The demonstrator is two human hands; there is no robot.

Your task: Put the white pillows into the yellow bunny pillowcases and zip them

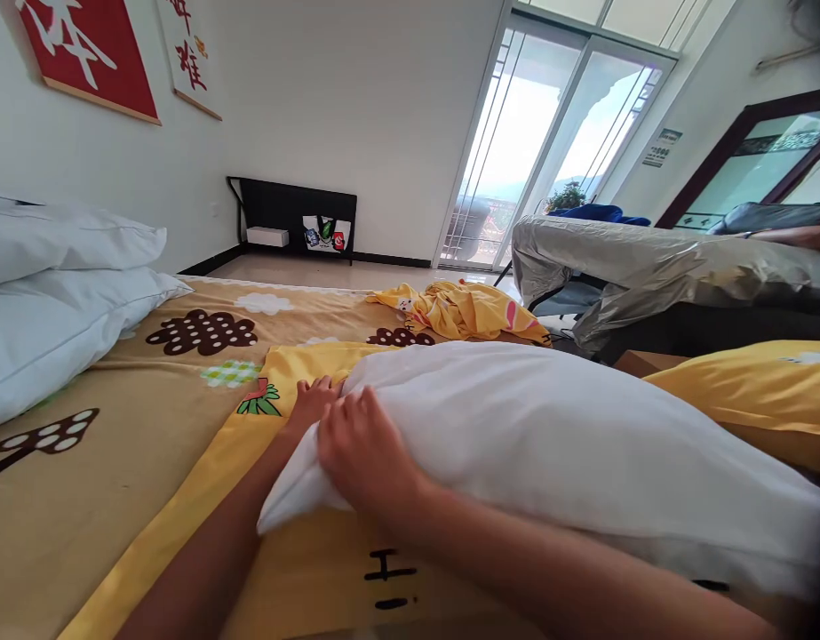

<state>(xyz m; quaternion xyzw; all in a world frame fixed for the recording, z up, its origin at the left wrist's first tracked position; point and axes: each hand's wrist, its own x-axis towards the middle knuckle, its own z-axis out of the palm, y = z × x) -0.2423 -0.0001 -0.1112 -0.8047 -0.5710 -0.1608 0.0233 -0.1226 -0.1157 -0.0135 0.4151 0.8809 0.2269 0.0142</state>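
A plump white pillow [529,427] lies across the front of the bed, its near left corner pointing toward me. My right hand [366,449] is closed over the pillow's left end, fingers curled on the white fabric. Just beyond it, my left hand [314,398] is closed at the pillow's far left corner, partly hidden by the right hand and the pillow. Beneath the pillow and both forearms spreads a yellow pillowcase [330,569] with black lettering and a printed green-leafed figure.
Two stacked white pillows [69,311] rest at the left on the brown patterned bedsheet [143,471]. A crumpled yellow cloth [463,309] lies at the bed's far edge. At right are a yellow pillow [756,391] and a plastic-covered piece of furniture [649,258], with part of another person's arm [796,236].
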